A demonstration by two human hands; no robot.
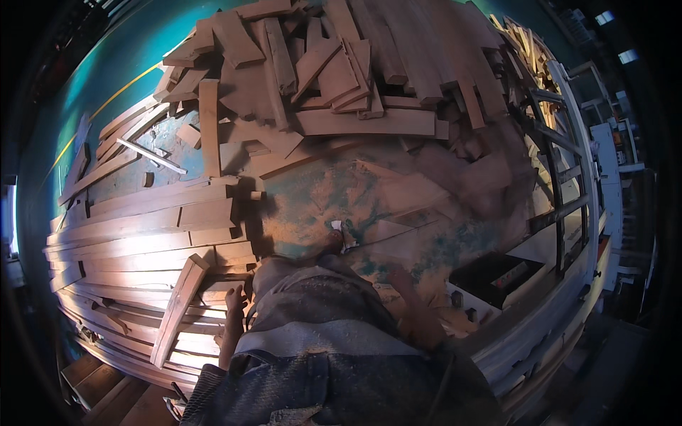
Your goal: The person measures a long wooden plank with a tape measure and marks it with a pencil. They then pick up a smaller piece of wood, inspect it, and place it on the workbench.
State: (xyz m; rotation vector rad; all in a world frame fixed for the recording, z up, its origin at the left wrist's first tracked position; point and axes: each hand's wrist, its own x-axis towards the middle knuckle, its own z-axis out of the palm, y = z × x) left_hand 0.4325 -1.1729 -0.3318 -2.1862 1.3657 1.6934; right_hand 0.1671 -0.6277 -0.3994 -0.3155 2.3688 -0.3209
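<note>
The open left hand (pixel 233 312) hangs just right of the stacked long pale wooden planks (pixel 142 248), which run left-right; the right hand (pixel 405 280) is blurred, its state unclear.

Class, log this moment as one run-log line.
left hand: resting on stacked planks, open | right hand: blurred, empty, hanging over sawdust floor | offcut pile: ahead
</note>
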